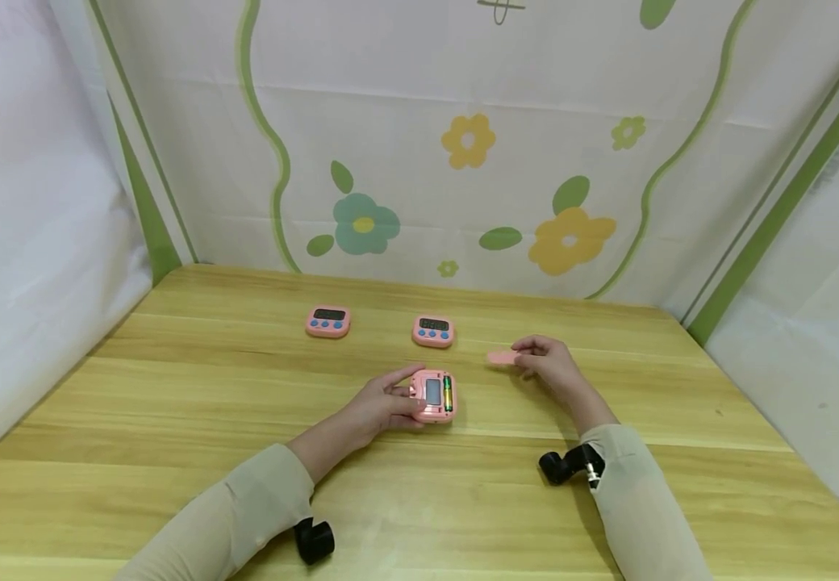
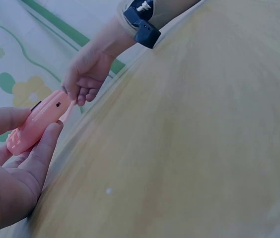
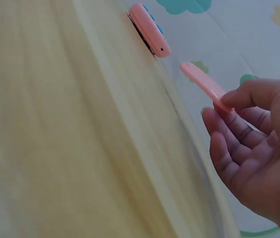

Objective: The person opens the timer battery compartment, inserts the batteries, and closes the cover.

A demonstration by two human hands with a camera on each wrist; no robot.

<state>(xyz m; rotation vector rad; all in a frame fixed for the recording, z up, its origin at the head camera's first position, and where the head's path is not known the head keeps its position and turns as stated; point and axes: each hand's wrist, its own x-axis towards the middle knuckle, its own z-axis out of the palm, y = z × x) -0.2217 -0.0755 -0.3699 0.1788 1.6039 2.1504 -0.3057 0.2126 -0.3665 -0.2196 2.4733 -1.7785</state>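
Note:
My left hand (image 1: 378, 406) grips a pink digital timer (image 1: 425, 413) by its left side, back facing up. Its battery bay lies uncovered, with a battery (image 1: 448, 394) seated along the right. In the left wrist view the timer (image 2: 38, 124) shows edge-on between thumb and fingers. To the right, my right hand (image 1: 548, 367) pinches a thin pink battery cover (image 1: 501, 357) between thumb and fingertips, above the table and apart from the timer. The right wrist view shows this cover (image 3: 202, 82) as a slim, slightly bent piece.
Two more pink timers with blue buttons lie face up on the wooden table (image 1: 173, 403): one timer (image 1: 328, 321) at the back left, another timer (image 1: 433, 331) just beyond the held one. A floral cloth (image 1: 405, 145) hangs behind the table, with white cloth at both sides.

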